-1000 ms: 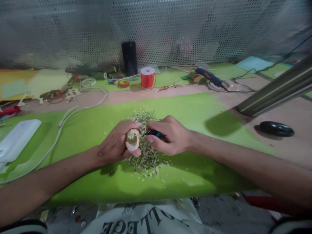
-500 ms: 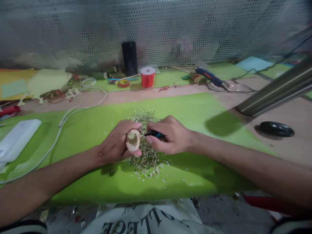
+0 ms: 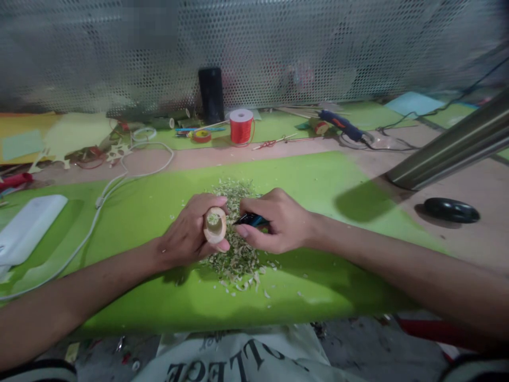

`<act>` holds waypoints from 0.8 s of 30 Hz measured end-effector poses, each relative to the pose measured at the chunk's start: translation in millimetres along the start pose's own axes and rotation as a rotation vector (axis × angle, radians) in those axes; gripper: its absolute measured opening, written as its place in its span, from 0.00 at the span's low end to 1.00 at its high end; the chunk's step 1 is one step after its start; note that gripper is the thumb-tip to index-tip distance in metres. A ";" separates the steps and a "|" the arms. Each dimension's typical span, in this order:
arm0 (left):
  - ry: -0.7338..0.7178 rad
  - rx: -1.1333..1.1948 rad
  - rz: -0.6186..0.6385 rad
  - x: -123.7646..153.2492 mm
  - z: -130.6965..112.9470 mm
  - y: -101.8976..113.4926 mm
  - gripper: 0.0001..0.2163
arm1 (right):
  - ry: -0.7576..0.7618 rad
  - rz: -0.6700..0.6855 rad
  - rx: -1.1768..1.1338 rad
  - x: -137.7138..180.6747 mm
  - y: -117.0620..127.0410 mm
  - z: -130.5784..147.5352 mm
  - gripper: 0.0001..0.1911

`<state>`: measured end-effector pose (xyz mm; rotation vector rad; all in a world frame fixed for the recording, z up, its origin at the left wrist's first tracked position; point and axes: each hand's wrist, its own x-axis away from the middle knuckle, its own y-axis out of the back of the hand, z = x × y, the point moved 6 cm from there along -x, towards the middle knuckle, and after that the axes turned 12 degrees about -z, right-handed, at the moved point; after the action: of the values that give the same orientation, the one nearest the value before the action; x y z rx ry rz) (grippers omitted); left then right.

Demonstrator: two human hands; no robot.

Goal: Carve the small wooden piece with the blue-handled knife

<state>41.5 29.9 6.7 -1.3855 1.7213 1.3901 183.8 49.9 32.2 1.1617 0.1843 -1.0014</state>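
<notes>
My left hand (image 3: pixel 190 231) is wrapped round a short hollow bamboo tube (image 3: pixel 208 237), its pale open end turned towards me. In my right hand (image 3: pixel 280 220) is a small carving knife (image 3: pixel 253 219) with a dark blue-black handle, gripped between thumb and curled fingers. The knife points left at the tube's rim, with a narrow gap between them; its blade is too small to make out clearly. Beneath both hands lies a heap of green and pale shavings (image 3: pixel 238 265) on the green mat (image 3: pixel 159 302).
Behind stand a red cord spool (image 3: pixel 240 127) and a black phone (image 3: pixel 211 95). A blue glue gun (image 3: pixel 342 124) lies at the back right. The metal post (image 3: pixel 445 143) and black oval object (image 3: pixel 452 210) are on the right, a white power bank (image 3: pixel 32 228) with cable on the left.
My left hand and the bamboo tube have shifted slightly left, away from the knife. The tube's opening has turned a little. My right hand has barely moved.
</notes>
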 end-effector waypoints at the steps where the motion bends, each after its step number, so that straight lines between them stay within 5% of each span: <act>1: -0.012 -0.008 0.004 -0.4 -1.4 -0.3 0.31 | -0.008 0.006 0.004 -0.4 0.3 0.0 0.16; 7: -0.103 -0.022 0.042 -7.4 -11.0 -4.3 0.30 | -0.069 0.049 -0.005 -3.1 4.9 0.3 0.20; 15: -0.171 0.074 0.026 -4.4 -18.1 -6.6 0.26 | 0.034 0.082 -0.037 1.6 -0.3 3.9 0.28; 24: -0.102 0.066 0.029 -7.3 -19.5 -7.5 0.24 | 0.113 0.024 -0.039 3.8 -0.5 3.9 0.27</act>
<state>54.5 15.1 16.6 -1.2374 1.7122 1.3823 184.3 44.5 31.4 1.1826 0.2784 -0.9080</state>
